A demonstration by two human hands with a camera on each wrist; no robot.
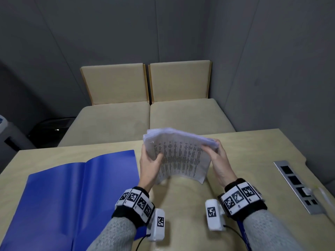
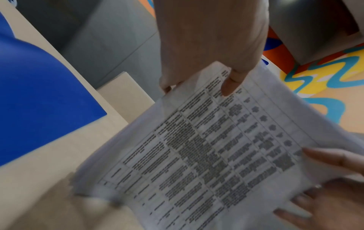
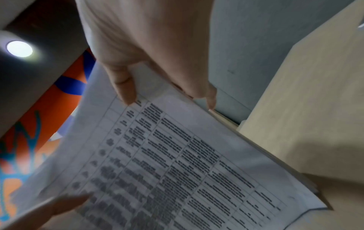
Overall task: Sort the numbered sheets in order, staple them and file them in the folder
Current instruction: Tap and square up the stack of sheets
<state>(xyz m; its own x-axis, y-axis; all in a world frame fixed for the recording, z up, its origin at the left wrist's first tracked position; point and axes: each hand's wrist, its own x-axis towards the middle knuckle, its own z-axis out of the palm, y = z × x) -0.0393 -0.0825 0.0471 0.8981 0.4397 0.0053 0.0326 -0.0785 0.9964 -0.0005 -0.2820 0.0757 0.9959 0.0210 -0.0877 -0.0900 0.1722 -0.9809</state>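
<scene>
A stack of white printed sheets (image 1: 178,156) with a table of text is held up above the table (image 1: 244,153), tilted toward me. My left hand (image 1: 150,163) grips its left edge, thumb on the printed face. My right hand (image 1: 217,160) grips the right edge in the same way. The left wrist view shows the sheets (image 2: 206,155) with my left thumb (image 2: 228,85) on top and the other hand's fingers (image 2: 325,158) at the far edge. In the right wrist view my right thumb (image 3: 125,87) presses the sheets (image 3: 177,163). An open blue folder (image 1: 72,192) lies flat on the left.
A metal socket panel (image 1: 297,185) is set into the table at the right, with a white plug in it. Two beige upholstered seats (image 1: 145,115) stand behind the table. No stapler shows in any view.
</scene>
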